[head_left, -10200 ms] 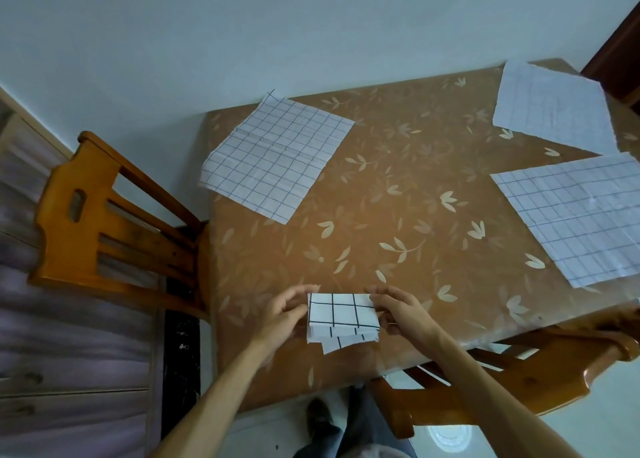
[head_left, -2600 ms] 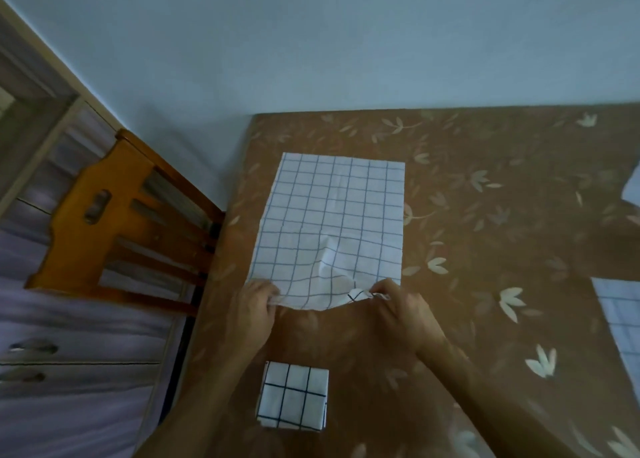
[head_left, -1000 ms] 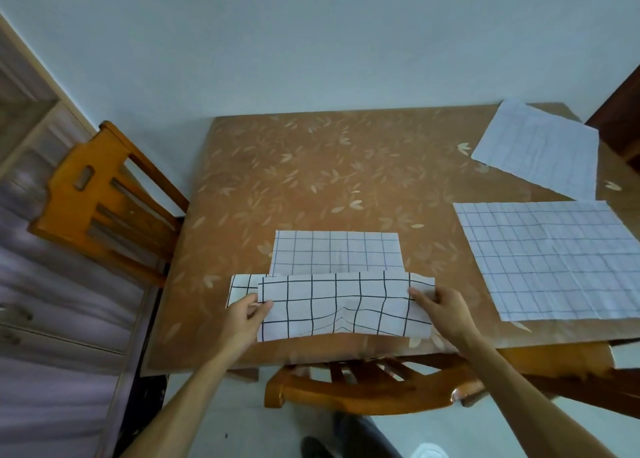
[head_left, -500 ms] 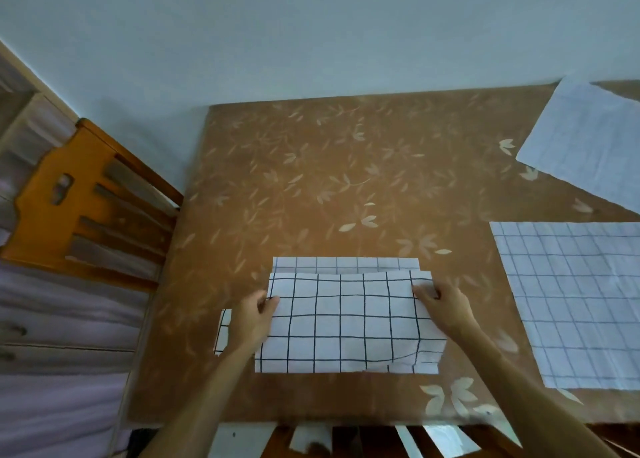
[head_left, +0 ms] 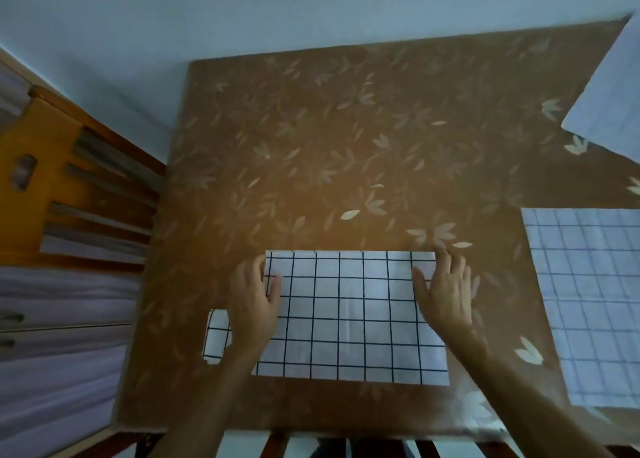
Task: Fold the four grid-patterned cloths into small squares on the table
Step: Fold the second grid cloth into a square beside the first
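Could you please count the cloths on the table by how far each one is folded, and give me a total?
Flat: 2, the right cloth and the far cloth.
Folded once: 1, the middle cloth, under the left hand and right hand.
Folded small: 1, the small square, partly hidden by the left hand.
Total: 4 cloths.

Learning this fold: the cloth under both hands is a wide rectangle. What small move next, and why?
Probably the right hand folds the right edge of the cloth over toward the left hand: it lies flat, wider than deep, so halving its width nears a square.
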Motion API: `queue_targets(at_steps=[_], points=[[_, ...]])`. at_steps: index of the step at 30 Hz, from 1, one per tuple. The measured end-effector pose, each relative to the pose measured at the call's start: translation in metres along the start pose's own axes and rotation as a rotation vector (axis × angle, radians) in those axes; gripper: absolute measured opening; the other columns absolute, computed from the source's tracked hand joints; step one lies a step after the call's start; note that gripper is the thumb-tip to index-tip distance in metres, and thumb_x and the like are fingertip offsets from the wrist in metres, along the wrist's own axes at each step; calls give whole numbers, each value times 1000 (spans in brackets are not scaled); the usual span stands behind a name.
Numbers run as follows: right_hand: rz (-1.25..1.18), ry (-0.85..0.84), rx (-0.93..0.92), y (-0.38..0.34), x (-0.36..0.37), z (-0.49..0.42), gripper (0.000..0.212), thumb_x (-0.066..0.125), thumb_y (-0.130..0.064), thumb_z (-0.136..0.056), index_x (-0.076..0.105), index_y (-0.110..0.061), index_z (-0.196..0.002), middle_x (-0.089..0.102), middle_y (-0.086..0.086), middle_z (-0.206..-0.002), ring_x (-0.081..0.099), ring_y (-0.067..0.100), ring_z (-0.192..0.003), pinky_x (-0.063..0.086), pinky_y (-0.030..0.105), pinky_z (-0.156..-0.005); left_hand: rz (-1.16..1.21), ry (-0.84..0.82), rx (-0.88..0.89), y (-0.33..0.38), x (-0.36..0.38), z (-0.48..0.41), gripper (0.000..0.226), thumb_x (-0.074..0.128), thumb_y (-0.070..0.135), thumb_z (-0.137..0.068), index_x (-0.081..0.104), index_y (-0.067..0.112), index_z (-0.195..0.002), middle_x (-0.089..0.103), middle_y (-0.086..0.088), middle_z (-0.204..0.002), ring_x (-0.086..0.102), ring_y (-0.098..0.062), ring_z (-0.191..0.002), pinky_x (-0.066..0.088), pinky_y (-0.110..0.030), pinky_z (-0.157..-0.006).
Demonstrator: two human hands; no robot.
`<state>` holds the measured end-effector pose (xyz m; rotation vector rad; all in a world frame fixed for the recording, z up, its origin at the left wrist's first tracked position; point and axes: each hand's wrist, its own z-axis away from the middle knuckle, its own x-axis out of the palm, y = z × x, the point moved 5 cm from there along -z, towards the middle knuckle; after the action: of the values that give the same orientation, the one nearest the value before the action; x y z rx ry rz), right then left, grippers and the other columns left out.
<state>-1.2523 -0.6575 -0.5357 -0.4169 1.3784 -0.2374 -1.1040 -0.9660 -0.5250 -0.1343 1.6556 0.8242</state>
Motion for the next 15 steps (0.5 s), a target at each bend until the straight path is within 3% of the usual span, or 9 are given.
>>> queue_targets(at_steps=[2, 7, 9, 11, 15], points=[[58, 53, -142, -14, 4, 23, 54, 64, -20, -92, 44, -2, -139, 40, 25, -147, 44, 42, -129, 43, 54, -103, -17, -62, 178, 19, 11, 24, 37, 54, 31, -101, 52, 15, -135, 52, -7, -136, 48, -22, -126, 49, -38, -97], [92, -189, -505, -47, 60, 97, 59, 49, -29, -97, 33, -10, -151, 21, 15, -163, 24, 29, -150, 28, 46, -120, -82, -295, 416, 47, 59, 98, 49, 40, 38, -105, 40, 19, -150, 29, -10, -161, 23, -24, -151, 29, -45, -120], [123, -245, -573, -45, 81, 114, 61, 40, -34, -99, 29, -8, -154, 19, 15, -164, 20, 29, -151, 21, 45, -120, -142, -319, 439, 51, 70, 113, 58, 42, 38, -104, 29, 14, -156, 18, -14, -165, 14, -28, -154, 19, -46, -123], [163, -281, -576, -36, 91, 121, 63, 37, -39, -101, 29, -7, -154, 18, 15, -164, 20, 29, -151, 15, 41, -121, -233, -352, 417, 46, 76, 119, 62, 34, 42, -105, 22, 11, -157, 13, -16, -166, 11, -31, -154, 19, -50, -121], [220, -321, -561, -21, 86, 121, 67, 36, -46, -100, 27, -8, -155, 16, 14, -165, 15, 27, -152, 9, 39, -122, -340, -421, 315, 24, 75, 121, 71, 22, 57, -103, 5, 18, -160, -1, -12, -168, -2, -28, -155, 12, -53, -121]])
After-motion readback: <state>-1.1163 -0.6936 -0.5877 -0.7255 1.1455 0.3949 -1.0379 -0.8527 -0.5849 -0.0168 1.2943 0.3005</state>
